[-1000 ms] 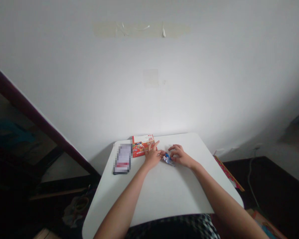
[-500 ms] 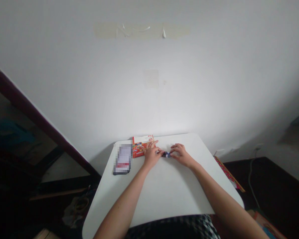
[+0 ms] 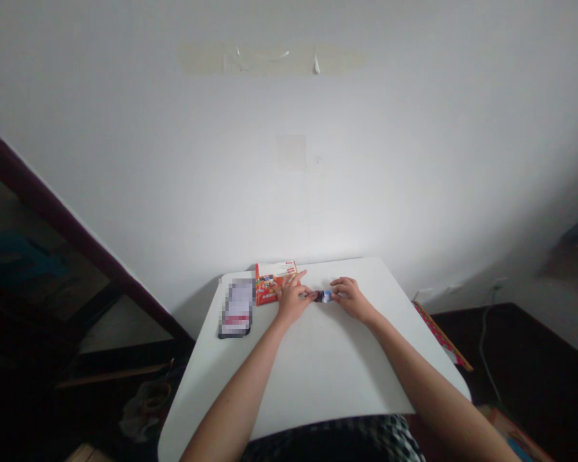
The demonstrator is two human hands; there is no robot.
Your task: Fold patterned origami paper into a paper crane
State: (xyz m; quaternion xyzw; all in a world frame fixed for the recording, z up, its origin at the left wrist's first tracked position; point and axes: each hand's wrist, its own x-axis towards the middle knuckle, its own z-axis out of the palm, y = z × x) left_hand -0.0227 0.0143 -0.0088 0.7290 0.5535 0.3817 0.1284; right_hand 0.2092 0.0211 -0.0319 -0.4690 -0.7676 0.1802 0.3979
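A small, flat piece with a dark and blue printed surface (image 3: 324,296) lies low over the table between my two hands; its exact kind is too small to make out. My left hand (image 3: 293,296) pinches its left end between thumb and forefinger, the other fingers spread over a red and white printed box or booklet (image 3: 264,294). At the right end, the fingertips of my right hand (image 3: 350,299) close on the same piece, palm down. Part of the printed piece is hidden by the fingertips.
A phone (image 3: 238,308) with a blurred screen lies at the table's left side. The white table (image 3: 337,378) has rounded corners and stands against a white wall (image 3: 289,212). A dark-framed panel (image 3: 91,237) leans at left, and a cable (image 3: 484,340) hangs at right.
The right hand has shifted very slightly to the right, and more of the light blue part of the printed piece shows. The left hand stays almost still.
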